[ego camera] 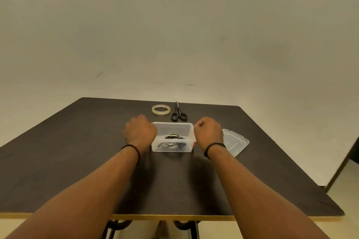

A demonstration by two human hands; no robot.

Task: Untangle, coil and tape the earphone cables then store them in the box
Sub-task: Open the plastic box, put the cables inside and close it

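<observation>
Box (172,137) sits mid-surface (77,151), cables (173,140) inside. Left hand (140,130) and right hand (208,132) flank its ends, fingers curled; grip cannot be told. Lid (236,141) lies right; tape (161,110), scissors (178,112) behind.

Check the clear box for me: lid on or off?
Off. The box is open-topped with earphone cables inside, and its lid lies flat on the table to its right.

On the counter (77,161) stand one clear plastic box (172,137), one clear lid (236,141), one roll of tape (160,109) and one pair of black scissors (178,112). Dark earphone cables (172,140) lie inside the box, their number impossible to tell. Two hands show, the left hand (140,129) and the right hand (208,132), each with one black wristband (214,146).
</observation>
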